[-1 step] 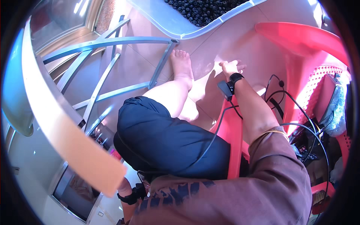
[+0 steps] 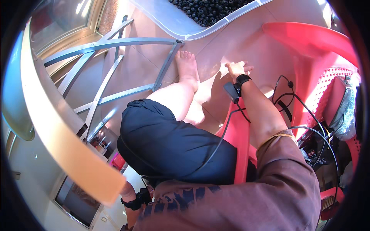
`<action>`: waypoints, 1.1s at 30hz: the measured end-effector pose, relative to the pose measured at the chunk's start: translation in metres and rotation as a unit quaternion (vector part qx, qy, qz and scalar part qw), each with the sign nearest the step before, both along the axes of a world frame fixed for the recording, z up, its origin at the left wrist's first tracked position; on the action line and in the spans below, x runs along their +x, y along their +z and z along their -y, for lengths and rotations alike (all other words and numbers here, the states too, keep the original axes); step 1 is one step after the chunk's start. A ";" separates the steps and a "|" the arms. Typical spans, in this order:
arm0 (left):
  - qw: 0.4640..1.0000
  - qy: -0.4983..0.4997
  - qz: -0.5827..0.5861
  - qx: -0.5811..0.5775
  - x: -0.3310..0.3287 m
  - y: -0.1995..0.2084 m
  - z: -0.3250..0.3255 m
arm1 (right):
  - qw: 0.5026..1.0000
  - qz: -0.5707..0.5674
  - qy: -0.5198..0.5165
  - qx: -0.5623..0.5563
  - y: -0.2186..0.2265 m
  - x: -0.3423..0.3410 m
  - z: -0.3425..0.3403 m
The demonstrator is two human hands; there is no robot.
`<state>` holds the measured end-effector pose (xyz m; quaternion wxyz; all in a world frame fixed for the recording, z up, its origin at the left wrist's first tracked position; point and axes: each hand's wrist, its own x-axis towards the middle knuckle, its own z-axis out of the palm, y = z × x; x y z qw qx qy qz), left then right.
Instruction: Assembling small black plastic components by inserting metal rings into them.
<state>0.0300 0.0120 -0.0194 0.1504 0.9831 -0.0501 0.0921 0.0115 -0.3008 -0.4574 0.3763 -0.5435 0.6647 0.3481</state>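
While the person sits on a red plastic chair [image 2: 239, 131], the right hand [image 2: 237, 70] stretches down over the tiled floor [image 2: 216, 50], fingers loosely curled and gripping nothing, just beside the bare foot [image 2: 187, 65]. A black wrist device [image 2: 236, 87] trails a cable [image 2: 216, 146] back across the lap. Down at the lower edge the left hand [image 2: 129, 192] is mostly hidden; its grip I cannot tell. A white tray of dark berries [image 2: 210, 11] lies on the floor, well apart from both hands.
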 end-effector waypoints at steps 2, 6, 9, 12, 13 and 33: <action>1.000 -0.002 -0.001 0.001 -0.001 0.000 -0.001 | 0.999 -0.035 0.005 0.015 -0.004 0.008 -0.003; 1.000 0.000 0.000 -0.001 -0.005 0.000 -0.005 | 0.999 0.006 0.017 0.037 0.005 0.007 -0.001; 1.000 0.003 0.002 -0.002 -0.009 0.001 -0.010 | 0.981 0.067 0.096 0.155 0.006 0.015 -0.001; 1.000 0.005 0.003 -0.004 -0.010 0.003 -0.015 | 0.939 0.110 0.268 0.185 0.001 0.019 -0.015; 1.000 0.009 0.007 -0.002 -0.013 0.006 -0.018 | 0.951 0.153 0.243 0.119 0.030 0.024 -0.021; 0.998 0.018 0.038 -0.041 -0.024 0.005 -0.039 | 0.934 0.300 -0.166 0.101 -0.061 -0.015 0.004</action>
